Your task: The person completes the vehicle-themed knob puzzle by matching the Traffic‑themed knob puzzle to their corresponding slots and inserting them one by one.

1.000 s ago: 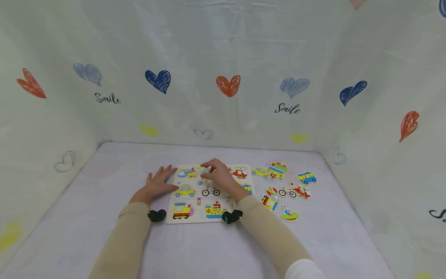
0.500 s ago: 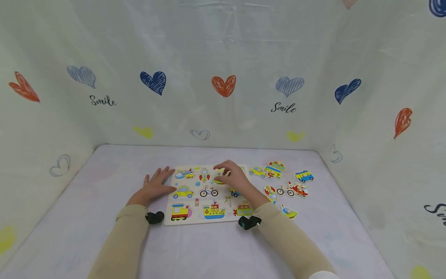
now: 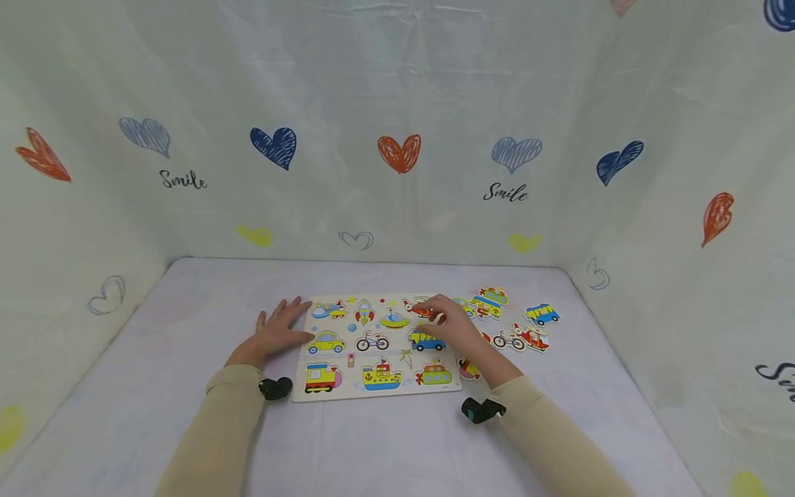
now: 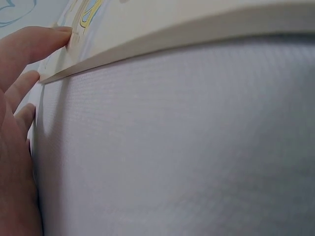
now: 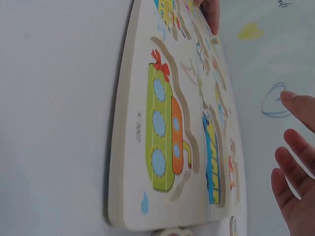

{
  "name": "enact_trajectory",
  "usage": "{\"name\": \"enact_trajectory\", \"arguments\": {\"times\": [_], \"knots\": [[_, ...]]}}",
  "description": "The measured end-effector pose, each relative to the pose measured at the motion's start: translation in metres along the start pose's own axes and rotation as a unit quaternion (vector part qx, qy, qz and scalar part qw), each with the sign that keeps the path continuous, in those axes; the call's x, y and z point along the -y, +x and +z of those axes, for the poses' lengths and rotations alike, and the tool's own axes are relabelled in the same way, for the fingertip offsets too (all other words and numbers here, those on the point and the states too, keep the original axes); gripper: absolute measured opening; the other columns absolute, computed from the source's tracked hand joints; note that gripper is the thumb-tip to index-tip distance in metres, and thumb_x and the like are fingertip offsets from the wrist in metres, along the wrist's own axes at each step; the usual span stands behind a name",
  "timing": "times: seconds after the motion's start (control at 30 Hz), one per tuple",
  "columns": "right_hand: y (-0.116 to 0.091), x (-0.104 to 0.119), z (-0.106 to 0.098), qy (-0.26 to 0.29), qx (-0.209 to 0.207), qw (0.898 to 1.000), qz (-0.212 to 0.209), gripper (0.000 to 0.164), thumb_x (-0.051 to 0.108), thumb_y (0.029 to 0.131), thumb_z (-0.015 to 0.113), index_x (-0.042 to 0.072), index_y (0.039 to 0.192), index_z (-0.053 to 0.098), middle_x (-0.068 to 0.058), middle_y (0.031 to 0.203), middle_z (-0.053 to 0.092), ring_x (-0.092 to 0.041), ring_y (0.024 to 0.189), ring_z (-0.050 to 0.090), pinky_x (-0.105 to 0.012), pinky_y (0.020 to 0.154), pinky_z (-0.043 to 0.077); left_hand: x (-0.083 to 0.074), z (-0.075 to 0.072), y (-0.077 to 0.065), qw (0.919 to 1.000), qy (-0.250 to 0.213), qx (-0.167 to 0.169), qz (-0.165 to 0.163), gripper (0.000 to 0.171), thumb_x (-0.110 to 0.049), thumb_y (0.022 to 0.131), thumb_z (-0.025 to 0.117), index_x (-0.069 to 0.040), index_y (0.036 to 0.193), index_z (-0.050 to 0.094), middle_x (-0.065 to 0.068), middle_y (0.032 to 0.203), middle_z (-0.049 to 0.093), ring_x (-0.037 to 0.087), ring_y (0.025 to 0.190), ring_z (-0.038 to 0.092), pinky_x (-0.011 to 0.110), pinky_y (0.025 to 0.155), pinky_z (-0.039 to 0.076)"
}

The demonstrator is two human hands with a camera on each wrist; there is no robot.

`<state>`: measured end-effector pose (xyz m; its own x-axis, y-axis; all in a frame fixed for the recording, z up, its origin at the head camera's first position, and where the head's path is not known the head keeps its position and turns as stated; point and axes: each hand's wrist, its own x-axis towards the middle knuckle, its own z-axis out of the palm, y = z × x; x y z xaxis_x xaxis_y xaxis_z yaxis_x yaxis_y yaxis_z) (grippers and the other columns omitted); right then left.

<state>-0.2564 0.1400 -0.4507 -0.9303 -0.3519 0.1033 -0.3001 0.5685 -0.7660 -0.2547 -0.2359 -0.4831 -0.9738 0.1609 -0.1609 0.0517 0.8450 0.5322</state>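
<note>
A wooden puzzle board (image 3: 349, 395) lies on the table, with vehicle-shaped recesses and matching pictures. My left hand (image 3: 279, 331) rests at its left edge, fingers spread; in the left wrist view the thumb (image 4: 54, 39) touches the board's surface. Over the board's right side my right hand (image 3: 456, 328) hovers near the pictured helicopter (image 3: 415, 308) and pictured bus (image 3: 427, 340). The right wrist view shows that hand's fingers (image 5: 288, 167) apart and relaxed, with nothing between them. A pictured submarine (image 5: 160, 128) fills the recess nearest that camera.
Loose vehicle pieces lie right of the board, among them a bus (image 3: 542, 315), a helicopter (image 3: 534, 338), a bicycle (image 3: 508, 341) and a submarine (image 3: 495, 295). My right forearm hides some. A hanging cloth with hearts (image 3: 399, 153) stands behind the table.
My right hand has moved rightward across the board, from the rocket picture past the flying saucer to the helicopter and bus. The left hand stays at the board's edge. The head view shifted slightly.
</note>
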Motion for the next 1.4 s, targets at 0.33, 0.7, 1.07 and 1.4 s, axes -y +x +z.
{"name": "enact_trajectory", "arguments": {"times": [0.33,0.7,1.07,1.4], "knots": [[-0.025,-0.020,-0.036,-0.040,0.026,0.999,0.005,0.038,0.012,0.084,0.077,0.008,0.121,0.068,-0.007,0.112,0.064,-0.019,0.090,0.055,-0.034,0.077,0.050,0.000,0.001,0.001,1.0000,-0.001,0.004,0.003,0.083,-0.038,0.083,0.067,-0.006,0.151,0.032,0.020,0.160,0.013,0.043,0.146,-0.001,0.066,0.108,-0.014],[-0.036,-0.043,-0.070,-0.053,0.076,0.995,0.041,0.038,0.013,0.084,0.078,0.005,0.119,0.067,-0.008,0.107,0.065,-0.022,0.089,0.055,-0.031,0.073,0.050,-0.003,-0.005,-0.001,0.9999,-0.003,0.015,-0.003,0.082,-0.036,0.084,0.068,-0.005,0.151,0.032,0.021,0.160,0.011,0.044,0.145,-0.003,0.066,0.108,-0.014],[-0.045,-0.064,-0.078,-0.067,0.079,0.992,0.078,0.033,0.014,0.084,0.077,0.007,0.116,0.070,0.000,0.094,0.062,-0.021,0.084,0.053,-0.032,0.072,0.050,0.001,-0.003,0.002,0.9999,0.003,0.010,-0.004,0.083,-0.036,0.083,0.068,-0.005,0.151,0.032,0.021,0.160,0.012,0.044,0.145,-0.002,0.066,0.108,-0.014],[-0.047,-0.070,-0.078,-0.084,0.078,0.988,0.102,0.026,0.006,0.086,0.073,0.012,0.112,0.071,0.001,0.096,0.063,-0.020,0.086,0.054,-0.031,0.075,0.050,-0.002,-0.002,-0.001,1.0000,0.002,0.006,-0.003,0.082,-0.036,0.082,0.069,-0.005,0.150,0.034,0.022,0.159,0.013,0.044,0.145,-0.001,0.066,0.108,-0.013]]}}
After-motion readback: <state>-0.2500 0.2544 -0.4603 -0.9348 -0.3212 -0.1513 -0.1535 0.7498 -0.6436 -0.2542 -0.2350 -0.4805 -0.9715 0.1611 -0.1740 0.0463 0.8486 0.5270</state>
